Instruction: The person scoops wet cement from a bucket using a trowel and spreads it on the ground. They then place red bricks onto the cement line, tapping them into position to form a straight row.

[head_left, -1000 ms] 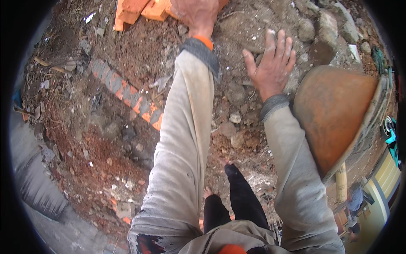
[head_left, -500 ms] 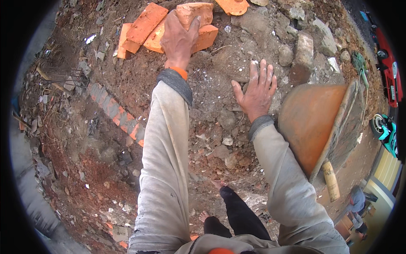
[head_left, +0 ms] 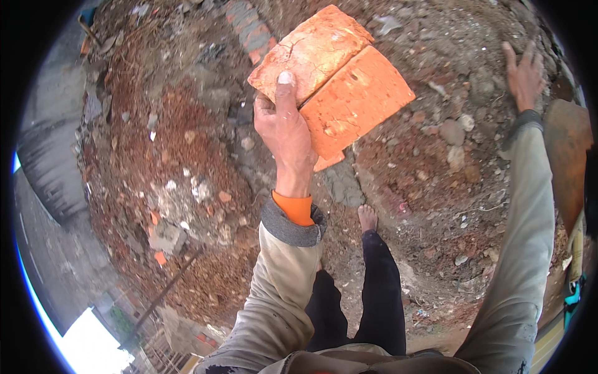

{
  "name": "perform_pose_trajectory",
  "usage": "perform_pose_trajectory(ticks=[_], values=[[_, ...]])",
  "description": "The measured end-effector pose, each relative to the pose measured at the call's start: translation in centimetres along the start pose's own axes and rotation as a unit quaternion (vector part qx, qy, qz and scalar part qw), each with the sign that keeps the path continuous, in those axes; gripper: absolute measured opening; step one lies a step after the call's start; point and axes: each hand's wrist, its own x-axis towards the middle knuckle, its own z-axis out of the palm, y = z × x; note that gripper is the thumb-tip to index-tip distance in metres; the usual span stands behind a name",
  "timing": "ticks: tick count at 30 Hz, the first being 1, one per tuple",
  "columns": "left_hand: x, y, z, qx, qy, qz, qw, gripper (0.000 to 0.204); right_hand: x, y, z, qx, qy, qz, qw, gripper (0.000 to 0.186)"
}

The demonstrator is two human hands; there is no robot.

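My left hand grips a pair of orange bricks, lifted above the ground in front of me. The thumb presses on the cracked face of the upper brick; the lower brick lies right against it. My other fingers are mostly hidden behind the bricks. A small orange brick edge shows below the pair; whether it is held too I cannot tell. Far to the right, my right hand has its fingers spread and holds nothing. It is over the rubble or touching it.
A mortared row of bricks runs along the ground at the far side. At the right edge stands a rust-coloured metal pan. Loose stones and red soil surround my bare foot. Grey pavement lies to the left.
My left hand has picked up bricks from the pile and brought them nearer. The view has swung left, so my right hand and the metal pan now appear at the right edge.
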Motion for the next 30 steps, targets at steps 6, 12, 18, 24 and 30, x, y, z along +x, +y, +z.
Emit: perform_pose_trajectory(ticks=[6, 12, 18, 24, 30], values=[[-10.8, -2.7, -19.2, 0.23, 0.126, 0.047, 0.964, 0.045, -27.6, -21.9, -24.6, 0.603, -0.292, 0.236, 0.704, 0.061], [-20.3, -10.8, -29.1, 0.251, 0.079, -0.001, 0.965, 0.05, -51.0, -32.2, -28.2, 0.632, -0.412, 0.568, 0.329, 0.072], [-19.3, -14.5, -41.0, 0.348, 0.08, -0.101, 0.929, 0.038, -63.9, -23.9, -18.4, 0.636, -0.558, 0.522, -0.109, 0.071], [-18.6, -17.0, -51.0, 0.427, 0.005, -0.116, 0.897, 0.046, -63.3, -24.9, -8.6, 0.49, -0.72, 0.315, 0.378, 0.069], [-16.6, -20.0, -51.4, 0.577, -0.211, -0.203, 0.762, 0.069, -63.0, -29.6, -3.4, 0.099, -0.547, -0.209, 0.805, 0.084]])
